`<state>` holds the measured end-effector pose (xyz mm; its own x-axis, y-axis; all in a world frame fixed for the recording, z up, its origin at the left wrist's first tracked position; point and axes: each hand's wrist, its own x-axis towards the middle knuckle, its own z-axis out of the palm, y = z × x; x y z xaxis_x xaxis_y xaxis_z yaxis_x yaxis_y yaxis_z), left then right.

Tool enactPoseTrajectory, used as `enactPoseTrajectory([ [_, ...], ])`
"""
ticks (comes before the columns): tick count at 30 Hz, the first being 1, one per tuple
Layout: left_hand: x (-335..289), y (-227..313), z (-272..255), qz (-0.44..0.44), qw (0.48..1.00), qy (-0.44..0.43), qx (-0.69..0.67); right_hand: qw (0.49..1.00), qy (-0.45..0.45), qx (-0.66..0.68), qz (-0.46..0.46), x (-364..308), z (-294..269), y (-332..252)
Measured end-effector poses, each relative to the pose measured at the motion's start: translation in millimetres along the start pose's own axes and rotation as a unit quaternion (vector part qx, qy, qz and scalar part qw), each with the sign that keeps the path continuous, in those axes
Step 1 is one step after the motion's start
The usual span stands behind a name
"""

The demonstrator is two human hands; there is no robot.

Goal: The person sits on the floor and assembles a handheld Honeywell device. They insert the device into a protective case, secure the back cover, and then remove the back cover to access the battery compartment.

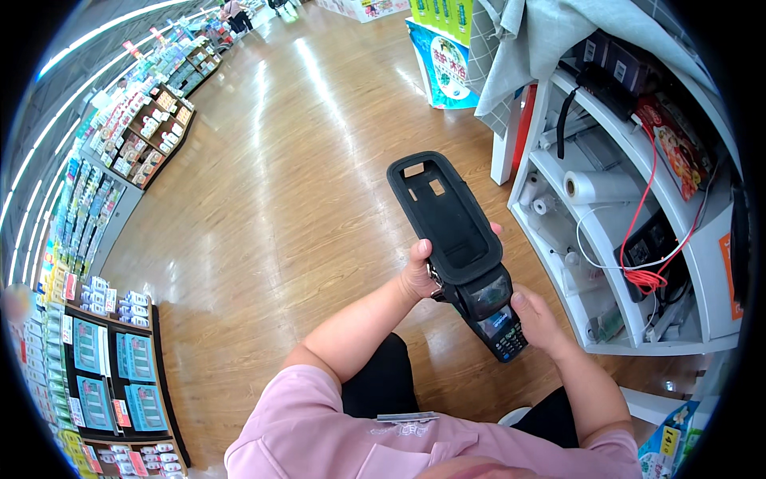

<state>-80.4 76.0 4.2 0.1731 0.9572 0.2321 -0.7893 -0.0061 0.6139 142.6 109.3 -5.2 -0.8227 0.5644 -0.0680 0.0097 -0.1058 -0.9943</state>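
Observation:
Above my lap, my left hand (416,271) grips a black protective case (447,215) by its left edge. A fingertip shows past the case's right side. The case is open-faced and hollow, with small cutouts at its far end. My right hand (536,321) holds a black handheld terminal (504,335) by its right side, thumb on top. A small lit screen and a keypad show on the terminal. Its upper part lies under a dark, glossy-looking piece at the near end of the case. Whether the two are joined there, I cannot tell.
To my right stands a white shelf unit (550,188) with clear rolls, a black device and tangled red and white cables (645,279). Grey cloth (519,60) drapes over its top. Stocked store shelves (120,375) line the left. Wooden floor (263,207) stretches ahead.

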Motion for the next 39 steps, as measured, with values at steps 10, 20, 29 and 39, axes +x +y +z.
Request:
enactPoseTrajectory([
  [10,0.7,2.0,-3.5,0.021,0.999,-0.008,0.032,0.978,0.102,0.165,0.081,-1.0,14.8,-0.6],
  [20,1.7,-7.9,1.0,0.039,0.985,0.116,0.120,0.946,0.123,0.255,0.157,-1.4,11.2,-9.5],
  [29,9.3,-18.2,-0.5,0.066,0.978,0.066,0.184,0.948,0.176,0.182,0.193,0.5,1.0,-19.2],
  [39,4.9,-18.8,2.5,0.071,0.993,0.071,0.057,0.995,0.067,-0.058,0.051,-8.5,1.6,-25.1],
])
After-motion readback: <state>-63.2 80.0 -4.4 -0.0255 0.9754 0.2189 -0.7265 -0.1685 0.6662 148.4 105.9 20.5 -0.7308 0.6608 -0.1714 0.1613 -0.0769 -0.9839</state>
